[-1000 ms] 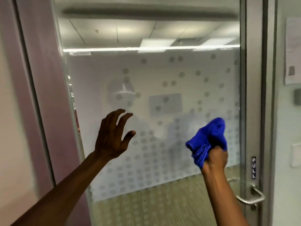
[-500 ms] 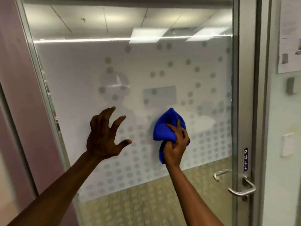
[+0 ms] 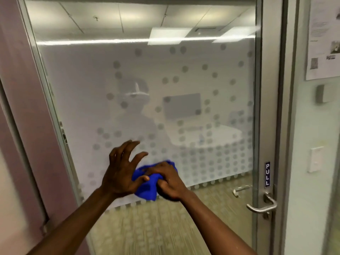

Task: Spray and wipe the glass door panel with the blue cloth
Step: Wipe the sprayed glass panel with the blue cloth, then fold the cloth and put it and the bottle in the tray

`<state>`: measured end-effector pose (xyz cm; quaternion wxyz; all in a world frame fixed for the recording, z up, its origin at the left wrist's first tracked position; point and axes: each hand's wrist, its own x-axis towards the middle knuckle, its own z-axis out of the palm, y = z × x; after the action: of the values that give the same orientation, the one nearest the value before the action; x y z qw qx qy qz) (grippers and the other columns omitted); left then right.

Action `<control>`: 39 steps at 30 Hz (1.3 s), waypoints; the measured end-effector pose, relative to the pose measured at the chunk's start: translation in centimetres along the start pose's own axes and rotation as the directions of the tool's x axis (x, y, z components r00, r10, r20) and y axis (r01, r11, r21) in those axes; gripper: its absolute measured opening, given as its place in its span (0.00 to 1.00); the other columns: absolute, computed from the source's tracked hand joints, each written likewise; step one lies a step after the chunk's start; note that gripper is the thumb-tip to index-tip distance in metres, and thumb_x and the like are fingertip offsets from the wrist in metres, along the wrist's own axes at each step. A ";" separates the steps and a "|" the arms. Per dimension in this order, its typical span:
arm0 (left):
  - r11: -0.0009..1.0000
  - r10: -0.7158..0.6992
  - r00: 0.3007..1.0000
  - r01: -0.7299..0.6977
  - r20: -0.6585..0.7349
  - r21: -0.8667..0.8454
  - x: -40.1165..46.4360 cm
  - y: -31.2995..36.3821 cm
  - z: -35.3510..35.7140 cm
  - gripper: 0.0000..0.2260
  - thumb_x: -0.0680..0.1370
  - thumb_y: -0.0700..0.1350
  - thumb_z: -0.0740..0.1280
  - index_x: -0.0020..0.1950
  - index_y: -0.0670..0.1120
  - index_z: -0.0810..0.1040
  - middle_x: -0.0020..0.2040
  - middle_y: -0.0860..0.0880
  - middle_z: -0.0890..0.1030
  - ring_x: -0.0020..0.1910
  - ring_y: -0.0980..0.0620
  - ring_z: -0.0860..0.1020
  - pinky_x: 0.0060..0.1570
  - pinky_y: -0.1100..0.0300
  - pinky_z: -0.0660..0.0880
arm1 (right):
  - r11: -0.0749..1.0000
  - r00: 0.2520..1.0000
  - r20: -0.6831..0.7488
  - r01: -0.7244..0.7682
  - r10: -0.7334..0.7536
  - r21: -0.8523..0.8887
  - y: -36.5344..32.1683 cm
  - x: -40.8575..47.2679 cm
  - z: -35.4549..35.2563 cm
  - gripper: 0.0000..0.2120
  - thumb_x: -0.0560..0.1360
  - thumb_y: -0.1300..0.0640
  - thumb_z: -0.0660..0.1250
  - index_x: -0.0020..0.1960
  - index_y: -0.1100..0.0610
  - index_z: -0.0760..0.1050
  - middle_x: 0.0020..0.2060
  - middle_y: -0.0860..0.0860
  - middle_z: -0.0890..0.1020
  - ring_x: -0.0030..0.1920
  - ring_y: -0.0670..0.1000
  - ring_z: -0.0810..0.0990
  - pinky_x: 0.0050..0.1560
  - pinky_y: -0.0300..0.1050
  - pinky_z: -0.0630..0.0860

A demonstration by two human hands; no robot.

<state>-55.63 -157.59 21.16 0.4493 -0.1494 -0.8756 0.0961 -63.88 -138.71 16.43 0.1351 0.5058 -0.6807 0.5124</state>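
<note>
Blue cloth point(image 3: 147, 186) bunched at six o'clock on the glass door panel point(image 3: 147, 89) | right hand point(image 3: 168, 181) grips it; left hand point(image 3: 121, 172) splayed, thumb touching | step: wiping, I'd say | next: sweep up toward twelve, untouched frosted dots

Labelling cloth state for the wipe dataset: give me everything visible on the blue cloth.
The bright blue soft-looking cloth is bunched into a crumpled wad, not spread flat. It sits low on the dotted frosted glass door panel, near the frosting's lower edge. The right hand grips it from the right with curled fingers; the left hand has its thumb on the wad, fingers spread. Whether it is pressed against the glass cannot be told.
</note>
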 end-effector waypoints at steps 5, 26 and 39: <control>0.955 -0.137 0.988 0.151 0.073 -0.255 -5.3 7.2 2.1 0.30 0.78 0.69 0.52 0.66 0.51 0.78 0.74 0.46 0.71 0.76 0.42 0.65 0.72 0.45 0.62 | 0.347 0.755 0.233 -0.523 0.613 0.779 2.5 -9.7 2.7 0.19 0.72 0.72 0.62 0.54 0.59 0.86 0.55 0.64 0.85 0.54 0.60 0.84 0.62 0.53 0.78; -0.770 -0.086 0.079 0.627 0.993 -0.117 -18.1 26.1 3.8 0.21 0.80 0.56 0.66 0.62 0.41 0.84 0.61 0.38 0.84 0.60 0.37 0.83 0.66 0.43 0.75 | -0.355 0.476 0.486 -0.342 0.733 0.870 -2.1 -28.6 2.1 0.32 0.80 0.43 0.61 0.74 0.65 0.70 0.75 0.65 0.68 0.69 0.66 0.73 0.76 0.67 0.62; -0.647 -0.052 0.195 0.741 0.979 -0.182 -23.1 33.8 0.0 0.12 0.79 0.31 0.66 0.61 0.38 0.81 0.51 0.36 0.87 0.43 0.42 0.87 0.38 0.54 0.84 | 0.387 0.274 -0.379 -0.883 0.884 0.265 -7.9 -38.1 5.2 0.26 0.66 0.41 0.74 0.60 0.39 0.67 0.52 0.50 0.84 0.51 0.52 0.85 0.54 0.54 0.81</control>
<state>-36.96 -134.00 -6.60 -0.1123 0.1725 -0.5624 -0.8008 -38.42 -121.76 -8.18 -0.0145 -0.0951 -0.7907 0.6046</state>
